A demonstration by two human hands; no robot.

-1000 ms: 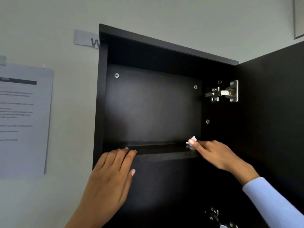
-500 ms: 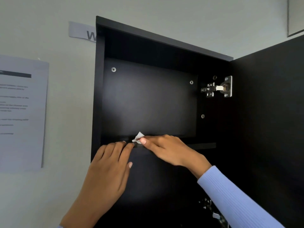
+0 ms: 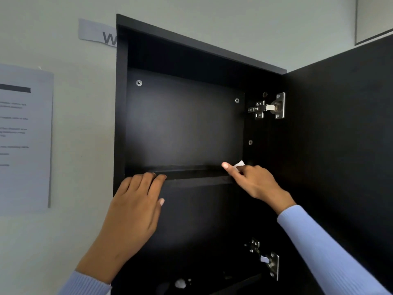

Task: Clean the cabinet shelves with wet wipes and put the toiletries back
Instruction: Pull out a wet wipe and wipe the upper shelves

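Note:
A black wall cabinet (image 3: 121, 103) hangs open with nothing standing in its upper compartment. My right hand (image 3: 253, 184) presses a small white wet wipe (image 3: 239, 164) onto the right end of the upper shelf (image 3: 195, 174); only a corner of the wipe shows above my fingers. My left hand (image 3: 136, 201) rests flat with its fingertips on the shelf's front edge at the left, holding nothing. No toiletries are visible on the shelf.
The cabinet door (image 3: 340, 145) stands open to the right on two metal hinges (image 3: 270, 107). A printed sheet (image 3: 23, 135) and a paper label (image 3: 95, 33) are stuck on the wall to the left. Something pale (image 3: 180, 283) lies low in the lower compartment.
My right hand slid the wipe from the right end of the shelf to the middle near my left hand, then back to the right end. My left hand stayed put.

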